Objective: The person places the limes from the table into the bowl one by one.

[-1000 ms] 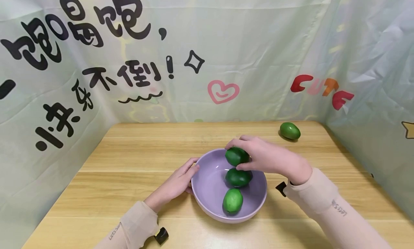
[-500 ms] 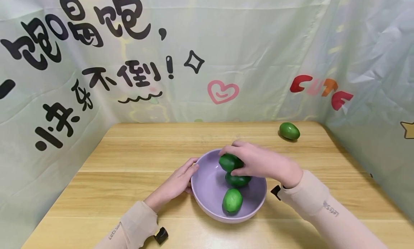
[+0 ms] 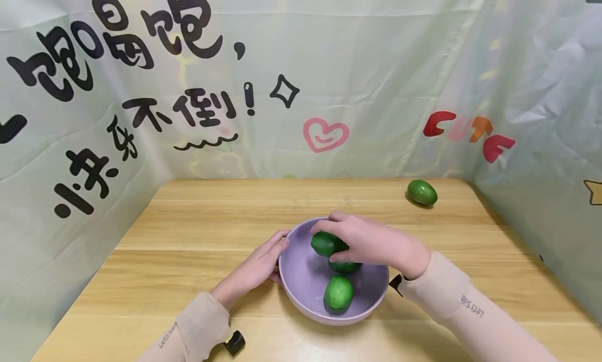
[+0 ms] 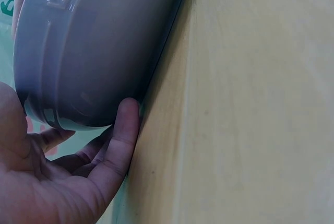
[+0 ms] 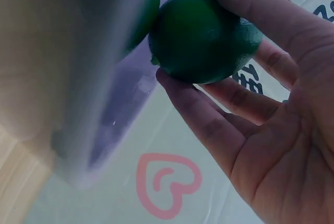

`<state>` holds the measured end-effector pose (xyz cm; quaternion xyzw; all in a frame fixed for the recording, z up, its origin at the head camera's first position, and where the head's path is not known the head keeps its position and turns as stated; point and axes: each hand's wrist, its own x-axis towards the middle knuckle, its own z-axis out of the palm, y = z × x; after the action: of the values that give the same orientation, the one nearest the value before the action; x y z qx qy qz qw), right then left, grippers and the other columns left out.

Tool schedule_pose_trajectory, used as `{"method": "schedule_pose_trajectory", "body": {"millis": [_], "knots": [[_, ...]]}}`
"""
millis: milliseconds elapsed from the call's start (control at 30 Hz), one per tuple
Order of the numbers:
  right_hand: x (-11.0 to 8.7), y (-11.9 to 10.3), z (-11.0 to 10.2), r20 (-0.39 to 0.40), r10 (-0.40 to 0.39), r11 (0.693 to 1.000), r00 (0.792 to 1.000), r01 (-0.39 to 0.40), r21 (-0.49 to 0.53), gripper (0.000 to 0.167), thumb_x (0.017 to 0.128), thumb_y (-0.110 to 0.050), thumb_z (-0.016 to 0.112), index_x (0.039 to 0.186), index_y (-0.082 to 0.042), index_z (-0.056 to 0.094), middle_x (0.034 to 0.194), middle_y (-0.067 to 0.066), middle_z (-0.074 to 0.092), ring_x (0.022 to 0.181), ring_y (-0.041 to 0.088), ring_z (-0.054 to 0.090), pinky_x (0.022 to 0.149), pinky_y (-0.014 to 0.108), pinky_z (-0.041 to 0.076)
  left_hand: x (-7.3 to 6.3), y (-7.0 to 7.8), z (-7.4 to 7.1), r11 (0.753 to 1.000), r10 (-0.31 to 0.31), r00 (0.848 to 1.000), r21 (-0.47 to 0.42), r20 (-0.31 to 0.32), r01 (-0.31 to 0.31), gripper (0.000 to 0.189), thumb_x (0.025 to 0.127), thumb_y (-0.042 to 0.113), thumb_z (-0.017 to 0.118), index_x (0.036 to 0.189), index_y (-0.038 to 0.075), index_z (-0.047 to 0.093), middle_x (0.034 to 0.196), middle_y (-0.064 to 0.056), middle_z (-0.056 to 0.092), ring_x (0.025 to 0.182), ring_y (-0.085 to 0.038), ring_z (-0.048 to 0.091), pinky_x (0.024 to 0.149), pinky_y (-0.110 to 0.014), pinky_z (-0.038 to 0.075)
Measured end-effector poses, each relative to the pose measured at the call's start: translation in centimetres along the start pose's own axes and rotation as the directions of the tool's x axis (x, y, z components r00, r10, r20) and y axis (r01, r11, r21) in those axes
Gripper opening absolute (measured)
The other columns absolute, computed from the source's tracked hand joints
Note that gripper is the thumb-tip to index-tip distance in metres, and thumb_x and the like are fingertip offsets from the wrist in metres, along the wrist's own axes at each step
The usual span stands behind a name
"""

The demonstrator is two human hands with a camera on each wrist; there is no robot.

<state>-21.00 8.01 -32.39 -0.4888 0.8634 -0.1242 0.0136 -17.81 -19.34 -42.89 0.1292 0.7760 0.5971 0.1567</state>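
Note:
A lilac bowl (image 3: 299, 276) stands on the table, its left side held by my left hand (image 3: 254, 268), thumb at the rim. In the left wrist view, that hand's fingers (image 4: 117, 145) lie against the bowl's outer wall (image 4: 109, 46). Over the bowl's far part, my right hand (image 3: 369, 243) grips a dark green lime (image 3: 324, 244) between thumb and fingers; the right wrist view shows this lime (image 5: 201, 36) close up. Under the right hand lies another dark lime (image 3: 345, 267), partly hidden. A lighter green lime (image 3: 338, 293) rests in the bowl's near part.
One more green lime (image 3: 421, 193) lies at the back right of the wooden table (image 3: 188, 278). Printed cloth (image 3: 376, 64) hangs behind and along both sides of the table.
My right hand has moved left and nearer to me, carrying the dark lime from the bowl's far rim further over the inside. The left hand and bowl have stayed put.

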Motion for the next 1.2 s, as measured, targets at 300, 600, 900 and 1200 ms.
{"method": "schedule_pose_trajectory", "body": {"millis": [300,600,900,1200], "knots": [[0.3,-0.6,0.7,0.015,-0.048,0.998,0.999,0.048,-0.04,0.054,0.09,-0.015,0.09,0.138,-0.013,0.065,0.124,0.007,0.066,0.11,0.022,0.07,0.096,0.037,0.064,0.0,0.0,0.0,1.0,0.0,1.0,-0.005,0.006,0.0,0.047,0.119,0.044,0.034,0.161,0.026,0.044,0.141,-0.022,0.062,0.099,-0.024,0.073,0.074,-0.041,0.068],[0.8,-1.2,1.6,0.079,-0.076,0.991,0.994,0.084,-0.103,0.056,0.089,-0.022,0.09,0.138,-0.017,0.064,0.119,0.003,0.066,0.108,0.019,0.068,0.095,0.036,0.063,0.0,0.0,0.0,1.0,0.004,1.0,-0.012,0.011,-0.004,0.047,0.118,0.044,0.035,0.161,0.025,0.044,0.136,-0.022,0.065,0.099,-0.024,0.075,0.074,-0.042,0.069],[0.8,-1.9,2.2,0.121,-0.12,0.978,0.985,0.138,-0.155,0.056,0.088,-0.026,0.091,0.136,-0.018,0.064,0.119,0.002,0.067,0.107,0.016,0.07,0.092,0.032,0.063,0.0,-0.1,-0.1,1.0,-0.001,1.0,-0.018,0.012,0.001,0.047,0.118,0.045,0.035,0.16,0.026,0.044,0.141,-0.021,0.063,0.1,-0.024,0.075,0.075,-0.041,0.069],[0.6,-2.1,2.7,0.12,-0.155,0.969,0.981,0.174,-0.176,0.054,0.087,-0.027,0.092,0.131,-0.02,0.064,0.113,-0.001,0.066,0.104,0.012,0.068,0.09,0.027,0.061,0.1,-0.2,0.0,1.0,0.007,1.0,-0.019,0.018,-0.007,0.047,0.118,0.046,0.035,0.16,0.025,0.044,0.146,-0.021,0.06,0.099,-0.024,0.076,0.075,-0.042,0.069]]}}
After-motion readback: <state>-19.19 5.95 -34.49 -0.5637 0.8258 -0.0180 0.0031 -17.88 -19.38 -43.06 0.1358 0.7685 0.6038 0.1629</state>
